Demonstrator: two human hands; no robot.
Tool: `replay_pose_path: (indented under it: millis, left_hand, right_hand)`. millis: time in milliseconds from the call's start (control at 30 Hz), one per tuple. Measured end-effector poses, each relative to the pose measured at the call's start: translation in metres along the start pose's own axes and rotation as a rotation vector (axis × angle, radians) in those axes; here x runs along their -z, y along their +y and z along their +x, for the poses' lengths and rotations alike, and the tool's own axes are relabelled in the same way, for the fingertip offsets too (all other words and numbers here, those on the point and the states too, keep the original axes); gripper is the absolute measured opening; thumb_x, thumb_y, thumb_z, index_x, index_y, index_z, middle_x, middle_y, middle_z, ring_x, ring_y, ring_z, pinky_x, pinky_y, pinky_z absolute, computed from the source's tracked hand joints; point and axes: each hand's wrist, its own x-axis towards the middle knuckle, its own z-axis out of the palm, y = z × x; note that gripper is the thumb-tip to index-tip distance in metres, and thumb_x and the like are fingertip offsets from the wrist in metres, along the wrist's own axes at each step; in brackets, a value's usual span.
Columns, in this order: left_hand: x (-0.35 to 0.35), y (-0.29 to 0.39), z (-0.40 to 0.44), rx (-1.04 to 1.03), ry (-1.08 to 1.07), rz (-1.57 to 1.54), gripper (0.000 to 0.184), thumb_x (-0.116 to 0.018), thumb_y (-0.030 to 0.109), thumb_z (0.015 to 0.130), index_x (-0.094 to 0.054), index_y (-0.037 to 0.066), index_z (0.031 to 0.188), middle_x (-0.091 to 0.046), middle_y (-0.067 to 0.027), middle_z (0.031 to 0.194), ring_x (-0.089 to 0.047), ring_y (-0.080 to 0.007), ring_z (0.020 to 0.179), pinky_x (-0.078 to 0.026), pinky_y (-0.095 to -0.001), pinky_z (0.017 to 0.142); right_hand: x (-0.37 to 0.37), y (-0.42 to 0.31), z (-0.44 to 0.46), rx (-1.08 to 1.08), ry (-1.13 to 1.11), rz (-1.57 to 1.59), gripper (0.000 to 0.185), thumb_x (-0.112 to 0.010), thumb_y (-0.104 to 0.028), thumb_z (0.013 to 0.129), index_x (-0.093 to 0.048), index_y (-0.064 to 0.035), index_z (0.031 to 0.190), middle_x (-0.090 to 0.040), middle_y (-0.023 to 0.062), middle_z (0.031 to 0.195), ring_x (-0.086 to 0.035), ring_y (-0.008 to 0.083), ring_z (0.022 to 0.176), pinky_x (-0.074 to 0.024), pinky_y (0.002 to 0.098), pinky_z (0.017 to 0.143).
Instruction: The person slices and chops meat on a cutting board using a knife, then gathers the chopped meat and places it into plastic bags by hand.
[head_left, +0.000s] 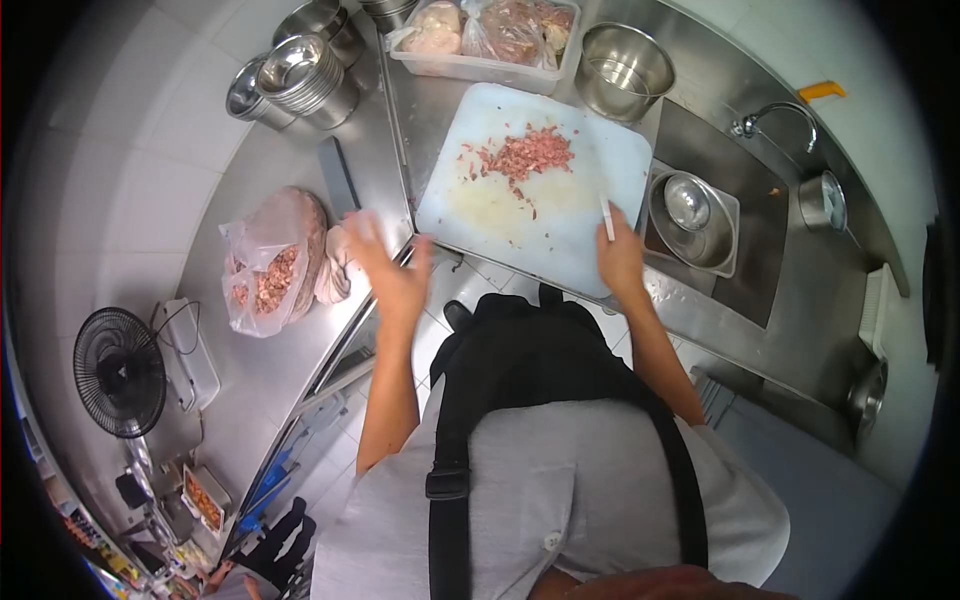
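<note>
My right hand [620,258] is closed around a knife [607,218] by the right edge of the white cutting board [485,215]. The blade is hard to make out against the board. A loose heap of chopped reddish meat [530,153] lies on the board's upper middle, with scraps scattered around it. My left hand [395,275] is held off the board's left corner, slightly blurred, fingers spread and holding nothing. Just left of it are a crumpled pale cloth [335,270] and a plastic bag [255,315] with chopped meat [278,280] inside. A dark flat bar [338,172] lies above that hand.
A plastic tub [480,70] with bagged raw meat and a steel pot [625,75] stand behind the board. To the right is a sink [740,285] holding a pan and bowl. Stacked steel bowls [325,95] and a fan [120,372] stand left. Another person [245,580] is at lower left.
</note>
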Motion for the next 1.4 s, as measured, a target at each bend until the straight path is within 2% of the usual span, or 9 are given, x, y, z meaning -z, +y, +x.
replay_pose_path:
  millis: [100, 233, 400, 533, 667, 700, 933, 1133, 1400]
  left_hand:
    - [-0.06, 0.026, -0.007, -0.133, -0.298, 0.005, 0.138, -0.09, 0.06, 0.08, -0.013, -0.015, 0.166, -0.012, -0.0434, 0.172, -0.011, -0.0558, 0.163, -0.015, -0.0617, 0.132]
    - [-0.118, 0.024, 0.016, -0.108, -0.383, 0.049, 0.149, -0.082, 0.078, 0.076, -0.013, -0.022, 0.163, -0.012, -0.0443, 0.172, -0.011, -0.0551, 0.164, -0.009, -0.0597, 0.134]
    - [-0.16, 0.029, 0.07, -0.118, -0.328, -0.002, 0.142, -0.081, 0.075, 0.08, -0.015, -0.019, 0.164, -0.018, -0.0397, 0.173, -0.014, -0.0498, 0.164, -0.011, -0.0551, 0.135]
    - [-0.189, 0.058, 0.09, -0.171, -0.374, -0.107, 0.136, -0.079, 0.074, 0.083, -0.018, -0.017, 0.165, -0.026, -0.0343, 0.173, -0.018, -0.0448, 0.165, -0.011, -0.0521, 0.135]
    - [-0.184, 0.071, 0.076, -0.288, -0.499, -0.545, 0.118, -0.085, 0.057, 0.086, -0.028, -0.012, 0.163, -0.038, -0.0332, 0.166, -0.032, -0.0463, 0.158, -0.024, -0.0529, 0.131]
    - [-0.18, 0.067, 0.067, -0.369, -0.35, -0.567, 0.111, -0.087, 0.048, 0.088, -0.029, -0.009, 0.164, -0.038, -0.0351, 0.164, -0.033, -0.0484, 0.156, -0.027, -0.0531, 0.129]
    - [-0.124, 0.03, 0.026, -0.185, -0.317, -0.232, 0.107, -0.083, 0.042, 0.093, -0.024, -0.013, 0.164, -0.028, -0.0361, 0.169, -0.027, -0.0513, 0.158, -0.025, -0.0545, 0.131]
    - [-0.158, 0.013, 0.04, -0.059, -0.212, -0.146, 0.083, -0.066, 0.033, 0.106, -0.029, -0.015, 0.162, -0.033, -0.037, 0.167, -0.028, -0.0515, 0.158, -0.023, -0.0562, 0.132]
    - [-0.194, 0.051, 0.076, -0.183, -0.35, -0.155, 0.072, -0.051, 0.043, 0.112, -0.039, -0.007, 0.162, -0.038, -0.0293, 0.169, -0.032, -0.045, 0.158, -0.019, -0.0534, 0.134]
  right_hand:
    - [-0.009, -0.018, -0.006, 0.054, -0.125, 0.036, 0.05, -0.064, -0.018, 0.103, -0.059, -0.0041, 0.15, -0.072, 0.0305, 0.125, -0.069, 0.0506, 0.117, -0.0543, 0.0529, 0.102]
    - [0.02, -0.013, -0.001, 0.013, -0.095, 0.034, 0.05, -0.065, -0.021, 0.103, -0.059, -0.004, 0.149, -0.074, 0.0303, 0.123, -0.07, 0.05, 0.116, -0.0552, 0.0524, 0.101]
    - [0.04, 0.018, 0.033, -0.088, 0.037, -0.02, 0.047, -0.066, -0.022, 0.102, -0.062, -0.0065, 0.147, -0.073, 0.0309, 0.123, -0.07, 0.0496, 0.116, -0.0554, 0.0528, 0.101]
    - [0.013, 0.001, 0.044, 0.056, -0.023, -0.09, 0.048, -0.066, -0.02, 0.101, -0.062, -0.0072, 0.147, -0.072, 0.0296, 0.127, -0.068, 0.0483, 0.119, -0.0535, 0.053, 0.104]
    - [0.014, -0.017, 0.035, 0.168, -0.299, -0.036, 0.047, -0.067, -0.016, 0.1, -0.063, -0.0074, 0.146, -0.071, 0.0265, 0.132, -0.067, 0.0456, 0.124, -0.0529, 0.0498, 0.107]
    - [0.027, -0.027, 0.037, 0.167, -0.35, 0.0, 0.046, -0.067, -0.014, 0.1, -0.064, -0.0069, 0.145, -0.072, 0.0252, 0.132, -0.067, 0.0444, 0.124, -0.053, 0.0487, 0.107]
    - [0.01, -0.007, 0.12, 0.305, -0.209, -0.028, 0.046, -0.066, -0.011, 0.098, -0.067, -0.0067, 0.144, -0.073, 0.0235, 0.13, -0.069, 0.0422, 0.121, -0.0536, 0.0475, 0.106]
    - [0.0, -0.005, 0.107, 0.567, -0.382, -0.07, 0.047, -0.068, -0.01, 0.096, -0.067, -0.0056, 0.142, -0.073, 0.0233, 0.13, -0.069, 0.0421, 0.12, -0.054, 0.0477, 0.105]
    - [0.072, 0.036, 0.013, 0.054, -0.098, 0.108, 0.047, -0.07, -0.014, 0.099, -0.063, -0.0043, 0.145, -0.078, 0.0233, 0.117, -0.075, 0.0435, 0.108, -0.0571, 0.0458, 0.095]
